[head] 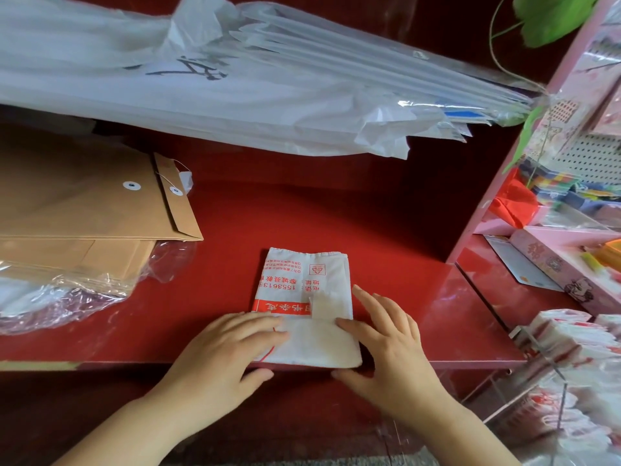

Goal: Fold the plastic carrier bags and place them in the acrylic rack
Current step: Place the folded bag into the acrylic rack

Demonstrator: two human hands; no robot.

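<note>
One white red-printed carrier bag [302, 287], folded oblong on glossy red shelf [403, 247], left hand [221, 354] flat on its near fold, right hand [393, 351] spread on its right edge, clear acrylic rack [537, 348] to its right, folded bags [564, 334] inside

Brown envelopes [84, 203] at left on the red counter [369, 230], wrapped white sheets [201, 95] above.

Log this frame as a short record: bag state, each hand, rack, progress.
bag: white carrier bag with red print, partly folded, flat on red shelf
left: left hand presses the folded near part, fingers straight
right: right hand presses its right edge, fingers straight
rack: acrylic rack at right, holds folded bags
progress: this bag not yet in rack
</note>
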